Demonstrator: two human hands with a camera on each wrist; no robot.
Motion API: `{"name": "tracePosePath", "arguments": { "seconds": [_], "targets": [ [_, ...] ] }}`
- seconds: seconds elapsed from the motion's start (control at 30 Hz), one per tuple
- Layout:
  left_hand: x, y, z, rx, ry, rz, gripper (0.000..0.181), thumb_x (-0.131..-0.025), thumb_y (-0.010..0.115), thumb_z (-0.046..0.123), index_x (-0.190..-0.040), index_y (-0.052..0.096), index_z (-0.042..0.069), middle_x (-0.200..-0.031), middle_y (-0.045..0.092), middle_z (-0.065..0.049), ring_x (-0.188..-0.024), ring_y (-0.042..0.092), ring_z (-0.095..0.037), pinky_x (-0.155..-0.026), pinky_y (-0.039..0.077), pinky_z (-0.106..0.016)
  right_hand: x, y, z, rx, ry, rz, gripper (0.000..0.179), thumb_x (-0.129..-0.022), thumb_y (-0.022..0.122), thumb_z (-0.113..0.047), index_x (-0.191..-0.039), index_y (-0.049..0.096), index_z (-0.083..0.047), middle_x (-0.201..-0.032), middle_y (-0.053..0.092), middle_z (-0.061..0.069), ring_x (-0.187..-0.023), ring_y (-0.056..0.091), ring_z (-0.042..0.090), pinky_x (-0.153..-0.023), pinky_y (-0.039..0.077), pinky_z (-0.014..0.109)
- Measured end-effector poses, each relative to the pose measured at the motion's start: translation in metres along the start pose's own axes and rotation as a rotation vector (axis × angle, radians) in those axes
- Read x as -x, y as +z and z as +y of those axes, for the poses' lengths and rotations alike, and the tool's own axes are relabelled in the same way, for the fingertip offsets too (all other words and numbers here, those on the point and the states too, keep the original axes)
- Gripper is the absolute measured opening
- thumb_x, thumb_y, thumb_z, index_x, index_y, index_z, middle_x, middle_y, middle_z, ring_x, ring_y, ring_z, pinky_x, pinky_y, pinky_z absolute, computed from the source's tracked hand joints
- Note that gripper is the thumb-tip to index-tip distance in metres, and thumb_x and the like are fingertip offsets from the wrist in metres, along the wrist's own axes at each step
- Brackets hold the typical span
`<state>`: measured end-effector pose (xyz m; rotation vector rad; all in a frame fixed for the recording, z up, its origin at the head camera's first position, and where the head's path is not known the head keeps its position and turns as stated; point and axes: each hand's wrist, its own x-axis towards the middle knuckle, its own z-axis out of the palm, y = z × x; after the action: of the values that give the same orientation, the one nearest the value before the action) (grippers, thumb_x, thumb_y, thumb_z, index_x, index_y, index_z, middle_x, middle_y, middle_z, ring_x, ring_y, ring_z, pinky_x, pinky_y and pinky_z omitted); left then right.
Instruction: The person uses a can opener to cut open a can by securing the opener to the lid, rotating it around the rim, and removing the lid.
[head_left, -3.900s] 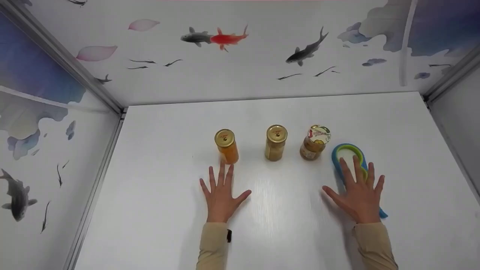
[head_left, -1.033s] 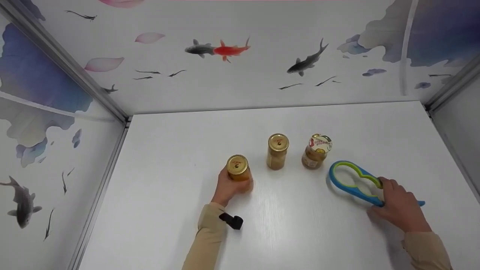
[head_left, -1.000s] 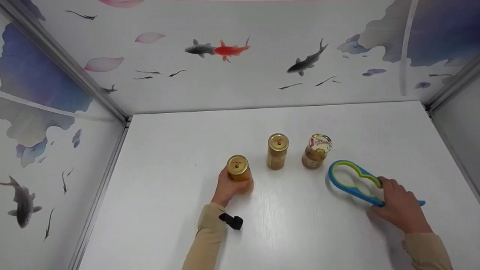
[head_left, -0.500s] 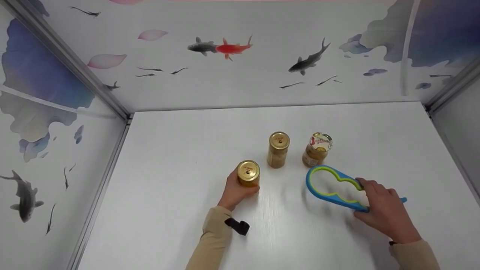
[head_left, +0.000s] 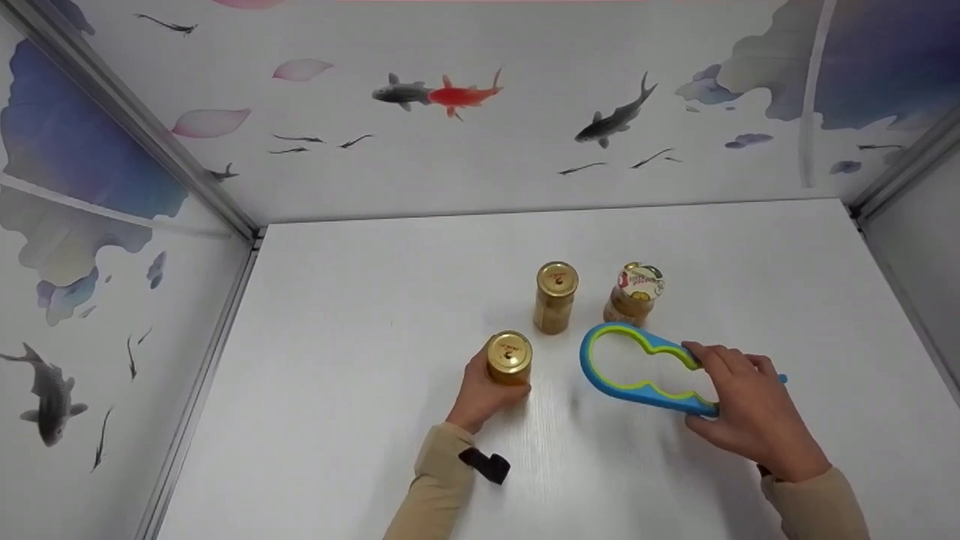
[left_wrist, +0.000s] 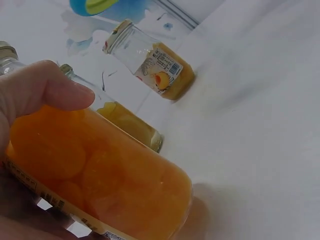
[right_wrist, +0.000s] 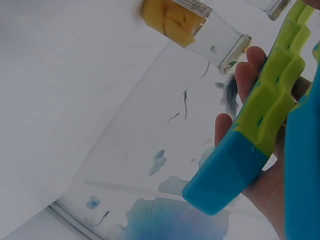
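My left hand [head_left: 478, 394] grips a glass jar [head_left: 510, 358] with a gold lid, its fingers and thumb wrapped round the side. Orange fruit pieces fill this jar [left_wrist: 125, 175] in the left wrist view, where the thumb lies across the glass. My right hand [head_left: 754, 409] holds a blue jar opener [head_left: 660, 403] with a scalloped green lining by its handles. The opener's wide looped end points left, toward the gripped jar and apart from it. In the right wrist view the opener's lining [right_wrist: 280, 65] shows close up, with fingertips [right_wrist: 223, 127] behind it.
Behind the hands stand a gold-lidded jar [head_left: 553, 311] with pale yellow contents and a squatter jar [head_left: 628, 307] with a patterned lid. The opener's loop overlaps the squatter jar's base in the head view. White table [head_left: 337, 322]; printed panels [head_left: 480, 165] rise at back and sides.
My hands have gone from spread flat to holding things. The left took the orange jar and carried it rightward and nearer; the right picked up the opener and brought it left toward the jar.
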<state>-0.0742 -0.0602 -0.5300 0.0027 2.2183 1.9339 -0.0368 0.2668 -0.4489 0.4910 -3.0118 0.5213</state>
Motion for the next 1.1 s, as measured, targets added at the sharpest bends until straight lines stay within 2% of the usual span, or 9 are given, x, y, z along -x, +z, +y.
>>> {"name": "tracePosePath", "arguments": {
  "seconds": [0.23, 0.43, 0.6, 0.7, 0.77, 0.83, 0.97, 1.0, 1.1],
  "targets": [
    [-0.003, 0.007, 0.000, -0.050, 0.016, -0.008, 0.073, -0.064, 0.078, -0.004, -0.132, 0.053, 0.010, -0.124, 0.058, -0.002, -0.115, 0.052, -0.021, -0.102, 0.039, -0.043, -0.011, -0.003, -0.014, 0.002, -0.070, 0.047, 0.085, -0.056, 0.087, -0.018, -0.130, 0.049, -0.002, -0.111, 0.060, 0.013, -0.106, 0.055, 0.032, -0.088, 0.040, 0.058],
    [-0.002, 0.011, 0.001, -0.064, 0.039, -0.040, 0.073, -0.064, 0.078, -0.005, -0.130, 0.054, 0.015, -0.123, 0.059, 0.002, -0.116, 0.052, -0.018, -0.102, 0.038, -0.042, -0.019, -0.002, -0.031, -0.037, -0.101, 0.036, 0.086, -0.058, 0.087, -0.020, -0.131, 0.047, -0.002, -0.115, 0.060, 0.013, -0.105, 0.056, 0.031, -0.091, 0.042, 0.056],
    [-0.002, 0.019, 0.002, -0.076, 0.110, -0.084, 0.072, -0.065, 0.079, -0.004, -0.130, 0.055, 0.015, -0.123, 0.059, 0.005, -0.117, 0.051, -0.015, -0.103, 0.037, -0.039, -0.026, 0.002, -0.042, -0.039, -0.165, 0.052, 0.085, -0.058, 0.086, -0.022, -0.131, 0.048, -0.002, -0.117, 0.059, 0.011, -0.106, 0.056, 0.029, -0.090, 0.043, 0.052],
    [0.006, 0.021, 0.018, -0.055, 0.133, -0.114, 0.068, -0.067, 0.079, 0.000, -0.130, 0.055, 0.010, -0.122, 0.060, 0.003, -0.116, 0.052, -0.015, -0.104, 0.037, -0.038, -0.031, 0.006, -0.048, -0.041, -0.198, 0.056, 0.085, -0.058, 0.086, -0.023, -0.132, 0.048, -0.002, -0.118, 0.059, 0.011, -0.106, 0.056, 0.029, -0.090, 0.044, 0.051],
    [0.011, 0.023, 0.028, 0.002, 0.153, -0.143, 0.067, -0.069, 0.078, 0.002, -0.131, 0.053, 0.004, -0.123, 0.060, -0.001, -0.115, 0.053, -0.016, -0.104, 0.037, -0.038, -0.034, 0.008, -0.051, -0.052, -0.210, 0.049, 0.086, -0.059, 0.086, -0.024, -0.132, 0.048, -0.002, -0.119, 0.058, 0.010, -0.107, 0.055, 0.028, -0.091, 0.044, 0.051],
    [0.015, 0.024, 0.036, 0.045, 0.199, -0.170, 0.064, -0.070, 0.077, 0.004, -0.128, 0.052, -0.001, -0.121, 0.061, -0.005, -0.113, 0.054, -0.017, -0.103, 0.038, -0.037, -0.036, 0.010, -0.055, -0.074, -0.216, 0.033, 0.085, -0.060, 0.085, -0.024, -0.133, 0.048, -0.003, -0.122, 0.057, 0.010, -0.108, 0.054, 0.028, -0.091, 0.044, 0.050],
    [0.007, 0.032, 0.022, 0.049, 0.301, -0.212, 0.059, -0.073, 0.078, 0.002, -0.125, 0.051, -0.002, -0.121, 0.061, -0.008, -0.114, 0.054, -0.017, -0.104, 0.038, -0.036, -0.039, 0.013, -0.061, -0.107, -0.221, 0.003, 0.083, -0.061, 0.084, -0.024, -0.133, 0.048, -0.005, -0.125, 0.056, 0.008, -0.110, 0.054, 0.027, -0.092, 0.043, 0.050],
    [0.005, 0.035, 0.018, 0.030, 0.313, -0.211, 0.058, -0.074, 0.079, 0.001, -0.125, 0.051, -0.001, -0.121, 0.060, -0.008, -0.115, 0.054, -0.016, -0.105, 0.037, -0.035, -0.040, 0.014, -0.063, -0.108, -0.223, -0.001, 0.082, -0.061, 0.084, -0.024, -0.133, 0.049, -0.005, -0.126, 0.056, 0.008, -0.111, 0.053, 0.027, -0.092, 0.043, 0.049],
    [-0.002, 0.041, 0.004, -0.003, 0.293, -0.202, 0.058, -0.076, 0.079, 0.001, -0.127, 0.050, 0.002, -0.124, 0.060, -0.006, -0.117, 0.053, -0.014, -0.105, 0.036, -0.033, -0.043, 0.016, -0.065, -0.104, -0.234, -0.002, 0.083, -0.060, 0.086, -0.024, -0.132, 0.050, -0.005, -0.125, 0.057, 0.008, -0.111, 0.053, 0.027, -0.092, 0.043, 0.049]
  ]
}}
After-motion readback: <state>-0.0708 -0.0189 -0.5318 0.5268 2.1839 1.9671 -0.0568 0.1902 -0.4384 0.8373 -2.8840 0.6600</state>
